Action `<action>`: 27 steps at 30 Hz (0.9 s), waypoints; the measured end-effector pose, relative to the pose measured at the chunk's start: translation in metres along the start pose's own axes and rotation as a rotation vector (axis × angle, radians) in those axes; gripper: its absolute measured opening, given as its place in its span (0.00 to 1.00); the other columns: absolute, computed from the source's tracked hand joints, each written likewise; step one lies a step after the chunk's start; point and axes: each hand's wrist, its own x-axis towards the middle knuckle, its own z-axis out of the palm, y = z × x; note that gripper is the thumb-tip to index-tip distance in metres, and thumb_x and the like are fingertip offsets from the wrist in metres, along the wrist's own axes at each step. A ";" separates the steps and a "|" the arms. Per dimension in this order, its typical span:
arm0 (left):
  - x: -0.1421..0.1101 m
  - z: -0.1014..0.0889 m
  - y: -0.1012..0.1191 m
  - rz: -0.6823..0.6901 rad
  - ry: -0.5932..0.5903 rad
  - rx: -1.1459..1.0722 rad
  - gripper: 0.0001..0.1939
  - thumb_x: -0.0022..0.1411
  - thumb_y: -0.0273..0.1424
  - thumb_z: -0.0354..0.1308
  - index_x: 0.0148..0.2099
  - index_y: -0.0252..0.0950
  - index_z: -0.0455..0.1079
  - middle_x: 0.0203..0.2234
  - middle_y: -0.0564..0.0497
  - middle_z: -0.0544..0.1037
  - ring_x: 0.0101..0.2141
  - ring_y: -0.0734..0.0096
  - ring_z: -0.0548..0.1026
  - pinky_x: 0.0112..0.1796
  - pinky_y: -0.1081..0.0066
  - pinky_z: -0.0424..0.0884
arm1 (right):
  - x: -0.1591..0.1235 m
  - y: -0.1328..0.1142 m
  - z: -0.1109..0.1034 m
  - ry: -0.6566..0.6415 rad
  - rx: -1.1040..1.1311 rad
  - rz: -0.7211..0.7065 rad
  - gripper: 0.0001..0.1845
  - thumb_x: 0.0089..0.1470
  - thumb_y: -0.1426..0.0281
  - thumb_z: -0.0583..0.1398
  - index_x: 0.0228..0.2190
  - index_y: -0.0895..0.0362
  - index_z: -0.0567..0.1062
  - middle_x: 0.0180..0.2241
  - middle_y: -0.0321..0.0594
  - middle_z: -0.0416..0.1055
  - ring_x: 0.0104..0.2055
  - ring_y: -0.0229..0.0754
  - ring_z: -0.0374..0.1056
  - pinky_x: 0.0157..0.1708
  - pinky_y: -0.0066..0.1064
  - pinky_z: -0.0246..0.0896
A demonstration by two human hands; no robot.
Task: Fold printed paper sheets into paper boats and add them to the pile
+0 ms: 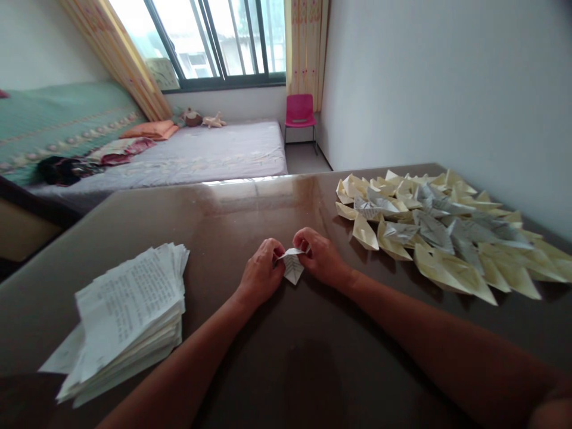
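Note:
Between my two hands, over the middle of the brown table (250, 226), is a small folded sheet of printed paper (294, 269), its lower part a point toward me. My left hand (264, 269) pinches its left side with thumb and fingers. On the opposite side, my right hand (322, 257) grips the right edge the same way. A stack of loose written sheets (129, 310) lies to the left of my left forearm. Many folded paper boats (429, 226), cream and white, sit in a cluster to the right of my right hand.
Behind the table's far edge stands a bed (232, 149) with folded bedding and soft toys. A pink chair (300, 111) is by the window (223, 42). A white wall (424, 89) runs along the right side.

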 end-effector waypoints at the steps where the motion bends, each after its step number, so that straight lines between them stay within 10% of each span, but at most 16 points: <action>1: 0.000 -0.002 -0.001 0.018 -0.022 0.039 0.07 0.54 0.24 0.51 0.36 0.39 0.61 0.31 0.54 0.69 0.31 0.71 0.68 0.33 0.71 0.64 | 0.000 0.001 -0.002 -0.028 -0.010 -0.023 0.13 0.44 0.83 0.56 0.32 0.56 0.66 0.32 0.34 0.64 0.31 0.35 0.61 0.32 0.26 0.59; 13: -0.004 -0.034 -0.002 0.259 -0.304 0.393 0.09 0.60 0.29 0.51 0.42 0.43 0.69 0.40 0.50 0.71 0.42 0.64 0.68 0.36 0.69 0.66 | 0.000 0.008 -0.033 -0.448 -0.159 -0.270 0.14 0.48 0.77 0.60 0.37 0.51 0.78 0.43 0.37 0.70 0.45 0.39 0.66 0.46 0.31 0.60; 27: -0.007 -0.043 0.014 0.341 -0.368 0.541 0.08 0.63 0.30 0.48 0.37 0.38 0.69 0.37 0.47 0.72 0.40 0.65 0.69 0.34 0.69 0.68 | 0.005 0.008 -0.038 -0.540 -0.170 -0.246 0.11 0.58 0.65 0.58 0.38 0.53 0.80 0.38 0.40 0.73 0.41 0.39 0.68 0.43 0.30 0.61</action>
